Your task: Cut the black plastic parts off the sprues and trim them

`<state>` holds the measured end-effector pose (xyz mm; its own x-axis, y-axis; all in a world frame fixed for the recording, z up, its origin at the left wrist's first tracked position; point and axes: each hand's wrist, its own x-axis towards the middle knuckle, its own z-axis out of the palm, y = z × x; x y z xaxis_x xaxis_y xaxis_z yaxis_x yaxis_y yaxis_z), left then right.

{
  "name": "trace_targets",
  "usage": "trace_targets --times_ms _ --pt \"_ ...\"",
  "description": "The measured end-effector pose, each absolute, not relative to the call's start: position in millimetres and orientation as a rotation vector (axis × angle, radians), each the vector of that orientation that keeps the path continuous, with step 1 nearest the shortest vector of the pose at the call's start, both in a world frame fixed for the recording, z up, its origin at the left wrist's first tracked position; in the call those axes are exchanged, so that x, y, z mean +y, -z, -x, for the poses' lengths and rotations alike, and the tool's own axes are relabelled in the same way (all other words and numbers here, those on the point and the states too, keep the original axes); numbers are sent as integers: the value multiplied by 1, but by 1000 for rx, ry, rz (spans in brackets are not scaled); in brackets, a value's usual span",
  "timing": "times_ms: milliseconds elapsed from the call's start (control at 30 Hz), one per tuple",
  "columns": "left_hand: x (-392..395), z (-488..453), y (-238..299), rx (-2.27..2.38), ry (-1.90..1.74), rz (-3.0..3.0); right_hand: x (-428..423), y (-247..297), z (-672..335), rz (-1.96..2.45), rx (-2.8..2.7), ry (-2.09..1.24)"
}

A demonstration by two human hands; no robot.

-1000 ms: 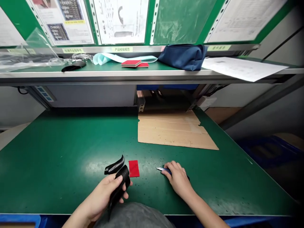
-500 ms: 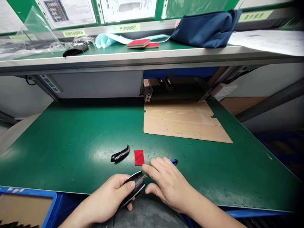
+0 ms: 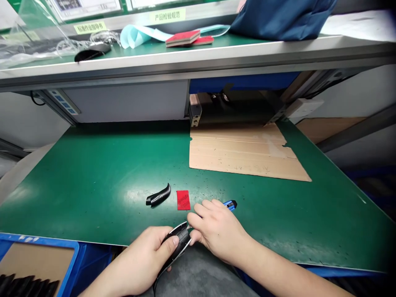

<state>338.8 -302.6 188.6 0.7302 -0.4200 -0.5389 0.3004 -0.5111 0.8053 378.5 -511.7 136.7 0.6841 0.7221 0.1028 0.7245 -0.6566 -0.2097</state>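
Note:
My left hand (image 3: 154, 255) is closed around a curved black plastic shell (image 3: 177, 245) with pale edges, its thumb pressed on the hollow inner side. My right hand (image 3: 216, 227) grips a blue-and-black utility knife (image 3: 230, 205); the handle's end sticks out behind the knuckles. A thin metal tip shows at the fingers, by the shell's upper end. The palm and fingers hide most of the knife. Just beyond the hands lie a red sandpaper-like square (image 3: 183, 200) with dark print and a glossy black curved piece (image 3: 158, 195) with ridges.
Cardboard (image 3: 247, 152) lies flat at the back right of the green table (image 3: 108, 173). A shelf (image 3: 139, 62) crosses above, carrying a dark blue pouch (image 3: 284, 20) and red pads (image 3: 183, 38). A blue bin (image 3: 76, 255) with black parts stands at the lower left.
The right thumb has closed in towards the index finger near the shell's end. More of the knife handle shows behind the hand. The whole view has shifted slightly.

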Motion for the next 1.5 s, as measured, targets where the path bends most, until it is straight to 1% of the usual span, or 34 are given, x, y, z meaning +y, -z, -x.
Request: trace_targets --times_ms 133,233,300,400,467,500,567,767,867,1000,1133,1367,1500 --pt "-305 -341 -190 -93 878 -1974 -510 -133 -380 2667 -1177 -37" --pt "-306 -343 -189 -102 866 -2072 -511 -131 -383 2608 -1203 -163" --pt "-307 -344 -188 -113 868 -2096 -514 -129 -386 2436 -1191 -334" --pt "-307 -345 -185 -97 853 -2034 -518 -125 -388 1952 -1027 -650" --pt "-306 -344 -182 -65 820 -1976 -519 -121 -387 1725 -826 -709" --pt "-306 -343 -180 -38 806 -1932 -518 -119 -385 1689 -744 -684" --pt "-305 -341 -175 38 792 -1807 -516 -115 -381 1770 -667 -566" --pt "-308 -337 -164 204 715 -1487 -509 -111 -371 2442 -849 -195" --pt "-312 -338 -163 207 702 -1438 -507 -113 -370 2591 -920 -90" --pt "-314 -336 -161 226 655 -1404 -505 -116 -369 2666 -970 22" --pt "-314 -333 -157 237 619 -1440 -503 -117 -368 2689 -994 66" --pt "-314 -331 -156 241 631 -1485 -500 -114 -365 2686 -1061 40" --pt "-314 -331 -160 222 635 -1512 -501 -114 -367 2665 -1134 -37"
